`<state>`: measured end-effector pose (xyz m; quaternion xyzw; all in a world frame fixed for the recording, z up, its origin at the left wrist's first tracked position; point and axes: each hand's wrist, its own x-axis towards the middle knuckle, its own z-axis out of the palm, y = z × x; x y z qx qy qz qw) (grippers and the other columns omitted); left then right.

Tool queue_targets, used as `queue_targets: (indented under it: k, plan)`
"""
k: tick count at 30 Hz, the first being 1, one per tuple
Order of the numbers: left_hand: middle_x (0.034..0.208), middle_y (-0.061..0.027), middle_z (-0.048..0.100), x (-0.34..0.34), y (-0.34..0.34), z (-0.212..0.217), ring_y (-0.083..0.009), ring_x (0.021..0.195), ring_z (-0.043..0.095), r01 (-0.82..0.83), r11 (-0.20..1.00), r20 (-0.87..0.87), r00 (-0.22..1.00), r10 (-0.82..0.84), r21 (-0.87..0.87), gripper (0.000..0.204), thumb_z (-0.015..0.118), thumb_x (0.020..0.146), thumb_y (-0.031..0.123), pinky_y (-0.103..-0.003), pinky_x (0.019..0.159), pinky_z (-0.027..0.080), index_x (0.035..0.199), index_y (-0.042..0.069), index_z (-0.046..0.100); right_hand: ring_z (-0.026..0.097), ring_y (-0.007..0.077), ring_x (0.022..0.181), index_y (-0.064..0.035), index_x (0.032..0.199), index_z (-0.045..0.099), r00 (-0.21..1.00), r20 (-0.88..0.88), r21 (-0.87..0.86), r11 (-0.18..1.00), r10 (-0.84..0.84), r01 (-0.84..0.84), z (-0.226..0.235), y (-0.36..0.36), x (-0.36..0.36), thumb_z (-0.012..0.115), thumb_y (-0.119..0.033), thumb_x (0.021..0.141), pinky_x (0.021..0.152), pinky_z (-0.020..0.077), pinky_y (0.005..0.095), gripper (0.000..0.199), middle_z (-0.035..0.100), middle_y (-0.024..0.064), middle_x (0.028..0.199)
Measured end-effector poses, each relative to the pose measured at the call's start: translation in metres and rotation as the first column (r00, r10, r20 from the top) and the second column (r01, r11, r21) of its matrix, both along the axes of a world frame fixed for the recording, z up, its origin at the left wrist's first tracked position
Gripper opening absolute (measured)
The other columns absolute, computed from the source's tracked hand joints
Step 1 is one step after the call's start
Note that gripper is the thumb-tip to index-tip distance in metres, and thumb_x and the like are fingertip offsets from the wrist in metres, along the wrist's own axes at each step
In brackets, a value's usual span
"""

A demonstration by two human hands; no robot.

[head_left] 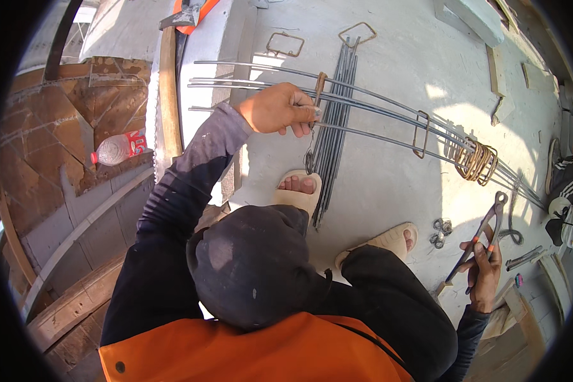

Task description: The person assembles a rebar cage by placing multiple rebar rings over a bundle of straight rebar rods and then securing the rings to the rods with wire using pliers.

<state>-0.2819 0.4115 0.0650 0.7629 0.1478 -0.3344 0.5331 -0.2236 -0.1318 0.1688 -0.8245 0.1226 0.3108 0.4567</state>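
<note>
Steel rods (363,105) run under the left hand (280,111), spread in a long row above the pale floor (388,191). That hand's fingers are pinched closed at a rusty loop (320,86) set across the rods, seemingly to steady it in its spot; a thin dark wire (309,162) hangs just below, and whether it is gripped too I cannot tell. The right hand (484,274), well apart, has its fingers wrapped around the handles of pincers (498,207), jaws pointing away from the body, apparently keeping the tool handy. Farther along, a second loop (416,135) stands around the rods, and a cluster of loops (477,162) is bunched on them, probably for easy reach. Loose bars (334,153) lie crosswise beneath, perhaps propping the row. A wire coil (440,232) rests near the pincers.
</note>
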Motion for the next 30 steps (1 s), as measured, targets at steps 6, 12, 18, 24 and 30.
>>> queue_targets:
  k: [6, 12, 18, 24, 30]
  plan:
    - [0.092, -0.0096, 0.079, -0.011, 0.008, 0.000, -0.0150, 0.083, 0.077, -0.032, 0.999, 0.078, 0.996, 0.031, 0.003, 0.037, 0.065, 0.106, 0.033, -0.029, 0.065, 0.059, 0.109, -0.002, 0.076, 0.081, 0.0308, 0.101, -0.0057, 0.163, 0.042, 0.507, -0.557, 0.427, 0.751, 0.657, -0.504, 0.008, 0.211, 0.017, 0.064, -0.024, 0.108, 0.040, 0.0406, 0.0197, 0.062, 0.069, 0.0168, 0.133]
    - [0.084, -0.0085, 0.078, -0.010, 0.001, 0.003, -0.0142, 0.073, 0.074, -0.051, 0.998, 0.137, 0.989, 0.047, 0.022, 0.032, 0.060, 0.104, 0.027, -0.031, 0.061, 0.058, 0.100, 0.000, 0.077, 0.072, 0.0326, 0.125, -0.0135, 0.172, 0.020, 0.419, -0.713, 0.492, 0.827, 0.562, -0.273, -0.030, 0.259, -0.029, 0.057, -0.019, 0.110, 0.040, 0.0386, 0.0187, 0.073, 0.049, 0.0156, 0.159]
    - [0.088, -0.0112, 0.079, -0.010, 0.005, -0.002, -0.0184, 0.079, 0.076, 0.077, 0.987, 0.151, 0.984, -0.098, 0.139, 0.036, 0.061, 0.106, 0.030, -0.036, 0.074, 0.059, 0.114, -0.002, 0.077, 0.070, 0.0332, 0.129, -0.0146, 0.173, 0.019, 0.456, -0.707, 0.486, 0.840, 0.540, -0.241, -0.034, 0.281, -0.022, 0.053, -0.021, 0.111, 0.039, 0.0403, 0.0180, 0.071, 0.045, 0.0154, 0.164]
    - [0.070, -0.0102, 0.074, -0.015, 0.003, -0.010, -0.0291, 0.072, 0.073, 0.014, 0.989, 0.272, 0.961, -0.054, 0.147, 0.036, 0.061, 0.103, 0.032, -0.043, 0.078, 0.057, 0.091, 0.002, 0.077, 0.074, 0.0261, 0.115, -0.0130, 0.171, 0.024, 0.476, -0.725, 0.448, 0.865, 0.498, -0.224, -0.045, 0.281, -0.024, 0.054, -0.026, 0.111, 0.039, 0.0399, 0.0172, 0.069, 0.056, 0.0156, 0.149]
    - [0.079, -0.0161, 0.075, -0.013, 0.002, -0.014, -0.0337, 0.080, 0.074, 0.001, 0.991, 0.242, 0.970, -0.034, 0.136, 0.034, 0.064, 0.102, 0.030, -0.045, 0.081, 0.057, 0.097, 0.000, 0.078, 0.073, 0.0173, 0.098, -0.0058, 0.154, 0.051, 0.547, -0.671, 0.410, 0.865, 0.500, -0.289, -0.073, 0.271, -0.034, 0.065, -0.032, 0.107, 0.052, 0.0545, 0.0243, 0.055, 0.071, 0.0096, 0.114]
